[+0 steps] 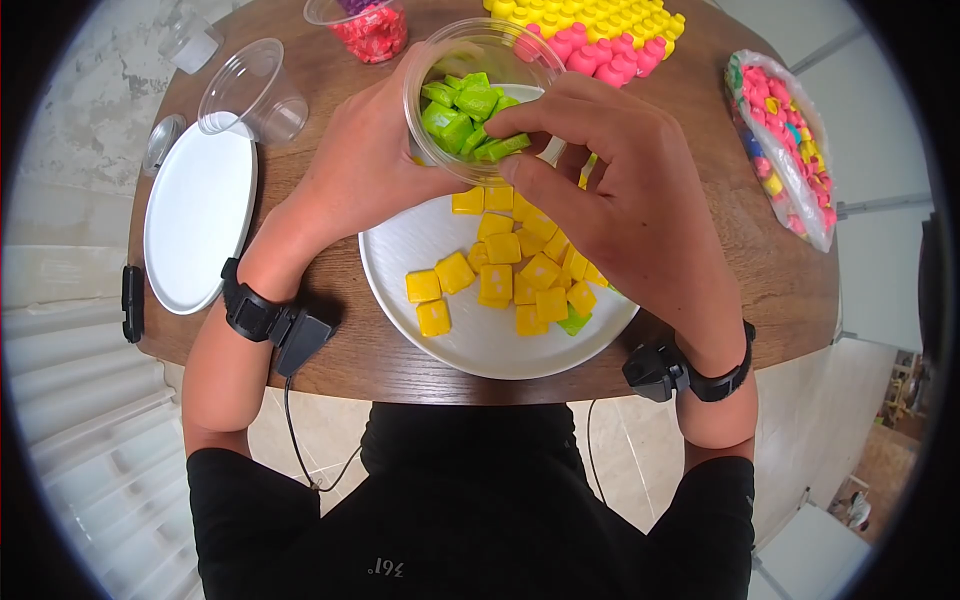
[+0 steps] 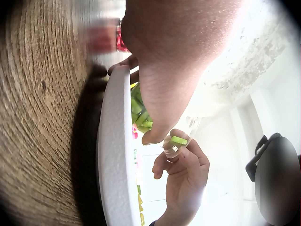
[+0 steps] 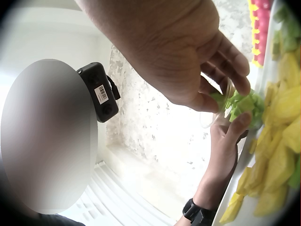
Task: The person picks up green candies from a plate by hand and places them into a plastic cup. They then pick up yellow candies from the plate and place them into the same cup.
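A clear plastic cup point(image 1: 413, 100) holding green square pieces point(image 1: 462, 110) is tilted above a round white plate point(image 1: 400, 262). My left hand point(image 1: 365, 150) grips the cup round its side. My right hand point(image 1: 630, 180) pinches a green piece point(image 1: 503, 148) at the cup's mouth; in the left wrist view that green piece point(image 2: 178, 140) shows between thumb and fingers. Many yellow square pieces point(image 1: 503, 248) lie spread over the plate, and a green piece point(image 1: 575, 320) lies among them near its lower right edge.
An oval white plate point(image 1: 200, 215) and an empty clear cup point(image 1: 250, 95) stand at left. At the back are a cup of red pieces point(image 1: 372, 35) and yellow-and-pink bumpy blocks point(image 1: 590, 30). A bag of colourful pieces point(image 1: 785, 140) lies at right.
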`<state>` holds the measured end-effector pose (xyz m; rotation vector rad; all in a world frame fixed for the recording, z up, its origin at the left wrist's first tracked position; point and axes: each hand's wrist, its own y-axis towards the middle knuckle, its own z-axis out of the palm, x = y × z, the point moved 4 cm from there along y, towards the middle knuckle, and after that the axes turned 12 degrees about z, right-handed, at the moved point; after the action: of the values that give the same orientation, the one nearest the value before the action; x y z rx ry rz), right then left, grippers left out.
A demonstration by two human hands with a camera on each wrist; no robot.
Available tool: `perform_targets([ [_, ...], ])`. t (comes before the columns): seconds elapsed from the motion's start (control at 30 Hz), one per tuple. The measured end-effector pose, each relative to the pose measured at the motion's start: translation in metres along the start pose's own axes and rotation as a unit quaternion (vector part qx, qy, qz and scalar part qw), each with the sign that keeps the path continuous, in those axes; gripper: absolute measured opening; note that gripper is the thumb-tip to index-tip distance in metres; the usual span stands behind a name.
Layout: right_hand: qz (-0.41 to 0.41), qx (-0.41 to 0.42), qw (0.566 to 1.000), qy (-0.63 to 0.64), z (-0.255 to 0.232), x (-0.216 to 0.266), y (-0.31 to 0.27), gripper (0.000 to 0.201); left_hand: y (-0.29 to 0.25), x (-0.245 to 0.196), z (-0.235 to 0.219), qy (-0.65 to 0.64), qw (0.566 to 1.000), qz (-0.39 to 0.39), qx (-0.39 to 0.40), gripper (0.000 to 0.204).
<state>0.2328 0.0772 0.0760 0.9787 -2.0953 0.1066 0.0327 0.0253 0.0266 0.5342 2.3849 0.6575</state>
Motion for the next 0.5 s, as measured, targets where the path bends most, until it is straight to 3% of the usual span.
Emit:
perform_targets([
  [0.5, -0.009, -0.007, 1.000, 0.002, 0.0007, -0.0012, -0.0005, 0.019, -0.0006, 0.0011, 0.0007, -0.012, 1.000, -0.010, 0.003, 0.092],
])
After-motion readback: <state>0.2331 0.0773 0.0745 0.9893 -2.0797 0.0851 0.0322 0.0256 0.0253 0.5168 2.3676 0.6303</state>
